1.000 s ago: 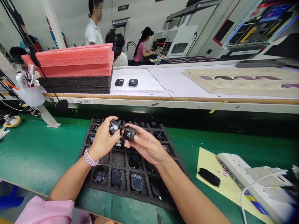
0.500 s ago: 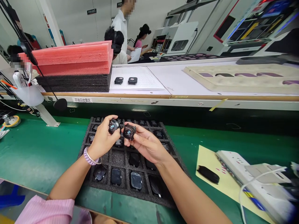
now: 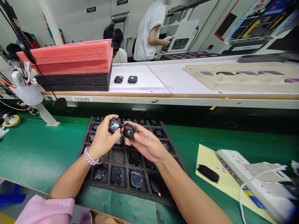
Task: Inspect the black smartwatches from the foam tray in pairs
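Observation:
Between its thumb and fingers, my left hand (image 3: 106, 135) grips a black square watch body (image 3: 113, 125) with a lit display. A second black watch body (image 3: 129, 131), its screen also lit, is held by my right hand (image 3: 147, 141) just beside the first. Both screens face up toward the camera. Below my hands lies a dark grey foam tray (image 3: 116, 159) with square pockets, many of them holding black watch bodies such as the one at the front (image 3: 135, 179). One pocket under my hands shows bare foam.
On the shelf behind are red foam sheets (image 3: 77, 59), two black cases (image 3: 132, 79) on lined paper and a beige tray (image 3: 233, 77). A power strip (image 3: 240, 168) and yellow paper (image 3: 203, 158) lie at right. A person in white (image 3: 149, 31) stands beyond the shelf.
Both hands and the watch bodies stay nearly still. The standing person in white beyond the shelf has moved to the right, now hiding the seated person in pink.

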`<state>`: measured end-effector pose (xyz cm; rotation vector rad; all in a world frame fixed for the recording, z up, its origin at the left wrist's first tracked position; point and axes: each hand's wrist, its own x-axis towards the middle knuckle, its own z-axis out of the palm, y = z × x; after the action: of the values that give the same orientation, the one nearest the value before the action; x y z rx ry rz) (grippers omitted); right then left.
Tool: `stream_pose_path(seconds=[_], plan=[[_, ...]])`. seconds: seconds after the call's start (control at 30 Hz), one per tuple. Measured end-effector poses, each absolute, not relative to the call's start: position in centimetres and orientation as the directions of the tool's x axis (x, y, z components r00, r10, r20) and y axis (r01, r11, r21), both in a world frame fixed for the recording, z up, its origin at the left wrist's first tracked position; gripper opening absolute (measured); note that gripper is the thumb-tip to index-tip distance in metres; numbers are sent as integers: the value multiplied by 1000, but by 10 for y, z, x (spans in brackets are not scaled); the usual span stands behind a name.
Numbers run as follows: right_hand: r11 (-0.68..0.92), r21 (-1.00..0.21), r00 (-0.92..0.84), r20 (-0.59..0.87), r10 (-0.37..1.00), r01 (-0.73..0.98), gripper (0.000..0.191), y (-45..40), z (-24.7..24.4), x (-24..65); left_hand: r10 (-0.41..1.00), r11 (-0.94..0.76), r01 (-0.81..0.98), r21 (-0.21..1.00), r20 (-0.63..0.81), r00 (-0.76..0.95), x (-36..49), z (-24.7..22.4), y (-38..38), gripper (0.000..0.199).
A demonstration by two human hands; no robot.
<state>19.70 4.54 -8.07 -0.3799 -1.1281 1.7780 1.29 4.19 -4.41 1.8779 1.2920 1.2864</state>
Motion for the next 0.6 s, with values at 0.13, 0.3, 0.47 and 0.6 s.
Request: stream_pose_path(seconds=[0.13,0.3,0.47,0.6], plan=[[-109,-823,-493,222,841,-557,41,45,-80,197,898,-425,458,781,429,100,13,-43,41,38],[-121,-819,-487,209,848,-561,41,45,-80,197,909,-404,422,811,408,86,14,-44,41,41],[-120,-815,-484,211,849,-567,41,45,-80,196,900,-419,440,794,428,84,14,-43,40,38],[-114,-815,-470,207,858,-568,42,44,-79,196,893,-426,432,795,446,60,14,-43,41,39]])
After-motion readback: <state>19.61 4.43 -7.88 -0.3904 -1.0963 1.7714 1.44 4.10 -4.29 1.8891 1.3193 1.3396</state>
